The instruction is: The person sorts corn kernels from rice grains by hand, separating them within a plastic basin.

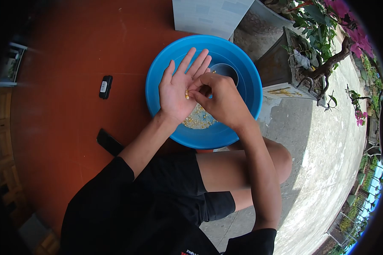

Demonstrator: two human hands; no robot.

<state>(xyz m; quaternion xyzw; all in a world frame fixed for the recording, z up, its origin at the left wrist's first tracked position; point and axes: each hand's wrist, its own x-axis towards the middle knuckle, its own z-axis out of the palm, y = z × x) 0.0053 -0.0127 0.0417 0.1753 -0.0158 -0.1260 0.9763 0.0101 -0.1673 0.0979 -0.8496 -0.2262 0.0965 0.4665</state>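
Observation:
Over a blue basin, my left hand is held palm up with its fingers spread, and a few yellow kernels lie on its palm. My right hand reaches across from the right, thumb and index finger pinched together at the left palm beside the kernels. What sits between those fingertips is too small to make out. More yellow kernels and pale bits are spread on the basin's bottom below the hands. A dark round bowl sits inside the basin, partly hidden by the right hand.
On the red floor to the left lie a small black case and a dark phone. A white box stands behind the basin. To the right is a square planter with a branching plant.

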